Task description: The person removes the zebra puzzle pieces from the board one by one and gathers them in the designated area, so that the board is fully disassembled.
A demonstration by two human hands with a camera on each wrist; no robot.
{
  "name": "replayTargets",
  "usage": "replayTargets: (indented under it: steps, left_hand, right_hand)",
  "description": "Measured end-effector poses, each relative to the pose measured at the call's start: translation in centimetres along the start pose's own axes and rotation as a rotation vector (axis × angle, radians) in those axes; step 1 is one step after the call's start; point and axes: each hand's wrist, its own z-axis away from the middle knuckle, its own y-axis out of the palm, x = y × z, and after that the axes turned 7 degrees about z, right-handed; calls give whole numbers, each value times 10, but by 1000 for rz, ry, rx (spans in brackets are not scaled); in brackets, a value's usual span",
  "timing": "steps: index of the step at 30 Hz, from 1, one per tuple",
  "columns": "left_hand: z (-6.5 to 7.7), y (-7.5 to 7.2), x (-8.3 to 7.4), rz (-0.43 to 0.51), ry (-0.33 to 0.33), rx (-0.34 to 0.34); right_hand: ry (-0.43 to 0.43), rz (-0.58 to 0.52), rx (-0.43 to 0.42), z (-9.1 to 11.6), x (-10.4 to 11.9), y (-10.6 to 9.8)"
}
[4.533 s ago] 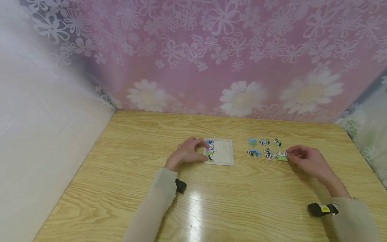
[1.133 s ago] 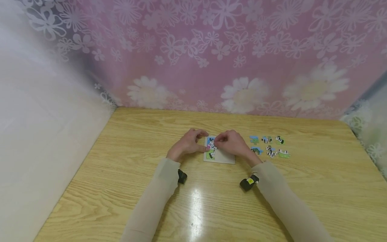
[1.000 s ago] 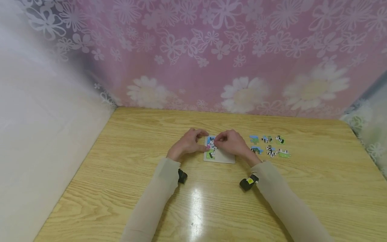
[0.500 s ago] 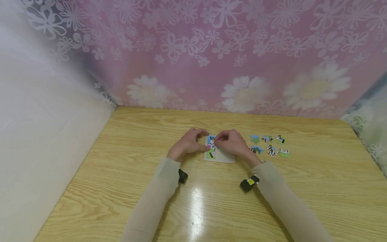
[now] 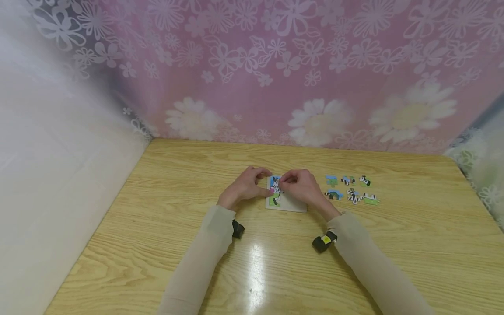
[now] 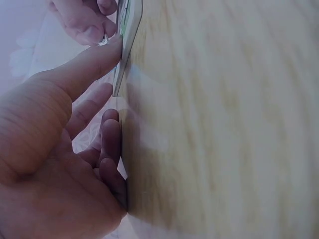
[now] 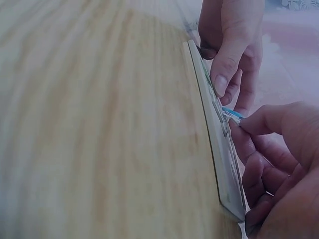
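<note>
A small jigsaw tray [image 5: 293, 204] with a pale rim lies on the table, its left column filled with fitted zebra pieces [image 5: 274, 199] in green, blue and pink. My left hand [image 5: 245, 185] rests at the tray's left side. Its straight thumb [image 6: 94, 63] presses on the tray, with the index finger by the far corner. My right hand [image 5: 303, 187] leans over the upper part of the tray. Between its thumb and index finger it pinches a puzzle piece [image 7: 233, 113] with a blue edge, low over the fitted pieces. The fingers hide most of this piece.
Right of the tray, several loose puzzle pieces lie in two rows, among them a tree piece [image 5: 331, 180], a striped piece [image 5: 354, 196] and a white-and-green piece [image 5: 371, 199]. A floral curtain [image 5: 244, 100] hangs behind the wooden table [image 5: 189, 175].
Over four seconds ago my right hand was at the loose pieces; it has since come left to the tray. In the last second, both hands have stayed nearly in place, the right wrist shifting slightly.
</note>
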Motion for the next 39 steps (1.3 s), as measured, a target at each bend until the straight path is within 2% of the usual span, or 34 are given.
replayTargets:
  steps: [6, 12, 21, 27, 32, 39]
  left_hand:
    - [2, -1, -1, 22, -2, 3]
    - [3, -1, -1, 17, 1, 6]
    - [2, -2, 5, 12, 37, 35]
    - [5, -4, 7, -15, 68, 65]
    - [6, -4, 7, -38, 72, 73]
    - [5, -4, 9, -48, 71, 80]
  right_hand:
    - [-4, -49, -24, 1, -4, -2]
    - [-56, -113, -48, 4, -13, -8]
    - [-91, -223, -34, 16, -25, -21]
    - [-108, -174, -44, 26, -29, -33]
    - [-94, -121, -39, 36, -36, -43]
    - [-90, -101, -25, 52, -50, -56]
